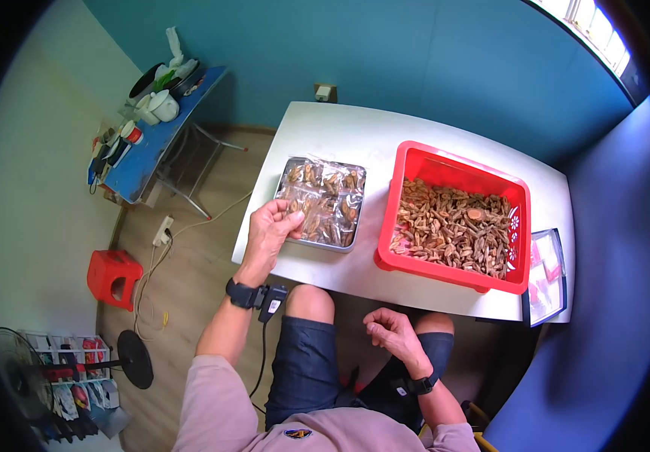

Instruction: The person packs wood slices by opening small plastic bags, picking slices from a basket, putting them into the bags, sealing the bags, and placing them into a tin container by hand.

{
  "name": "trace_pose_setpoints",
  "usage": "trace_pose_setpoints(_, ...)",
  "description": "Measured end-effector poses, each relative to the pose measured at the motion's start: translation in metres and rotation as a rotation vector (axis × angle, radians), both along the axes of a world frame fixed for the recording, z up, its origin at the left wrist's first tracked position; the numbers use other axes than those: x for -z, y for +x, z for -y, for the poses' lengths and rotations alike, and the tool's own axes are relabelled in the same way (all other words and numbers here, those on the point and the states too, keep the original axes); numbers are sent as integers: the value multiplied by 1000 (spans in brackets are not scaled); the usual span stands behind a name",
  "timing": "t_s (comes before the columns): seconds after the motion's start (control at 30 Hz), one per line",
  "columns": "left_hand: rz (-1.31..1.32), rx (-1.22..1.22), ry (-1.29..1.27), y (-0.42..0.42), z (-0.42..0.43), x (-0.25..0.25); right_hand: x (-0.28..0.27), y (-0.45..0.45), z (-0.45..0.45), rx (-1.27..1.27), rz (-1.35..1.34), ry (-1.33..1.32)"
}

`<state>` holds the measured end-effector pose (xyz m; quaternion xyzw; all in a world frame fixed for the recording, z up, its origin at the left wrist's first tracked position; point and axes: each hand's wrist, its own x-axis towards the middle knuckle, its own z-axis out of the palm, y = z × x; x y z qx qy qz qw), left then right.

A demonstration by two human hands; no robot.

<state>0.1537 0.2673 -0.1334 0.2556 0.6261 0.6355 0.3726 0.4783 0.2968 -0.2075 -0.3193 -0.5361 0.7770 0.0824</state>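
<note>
A grey metal tray [345,245] on the left half of the white table holds several clear plastic bags [332,181] of brown dried pieces. My left hand [270,228] is at the tray's left edge, thumb and fingers pinched on a clear bag at its lower left. To the right, a red plastic basket [445,275] holds a large heap of brown dried pieces [457,226]. My right hand [393,333] hovers over my lap, below the table's front edge, with its fingers curled; whether anything is between them is too small to tell.
The white table [340,128] stands against a teal wall. A clear-topped case [546,279] lies at its right edge. On the left are a blue side table [144,154] with pots and cups, a red stool [112,279], cables, a fan [27,369] and a rack.
</note>
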Motion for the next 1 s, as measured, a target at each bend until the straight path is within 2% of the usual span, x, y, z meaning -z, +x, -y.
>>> trace_pose_setpoints(0.27, 48, 26, -70, -5, -42, 33, -7, -7, 0, -40, 51, 53)
trace_pose_setpoints(0.33, 62, 43, -101, -3, -45, 31, -14, -8, -1, -100, 114, 171)
trace_pose_setpoints(0.57, -29, 48, -214, 2, -44, 25, -23, -8, -2, -142, 87, 437)
trace_pose_setpoints(0.87, -151, 51, -284, 3, -49, 37, -17, -7, -1, -157, 2, 580)
trace_pose_setpoints(1.0, -305, 27, -262, -4, -49, 57, -22, -8, -2, -187, 13, 564)
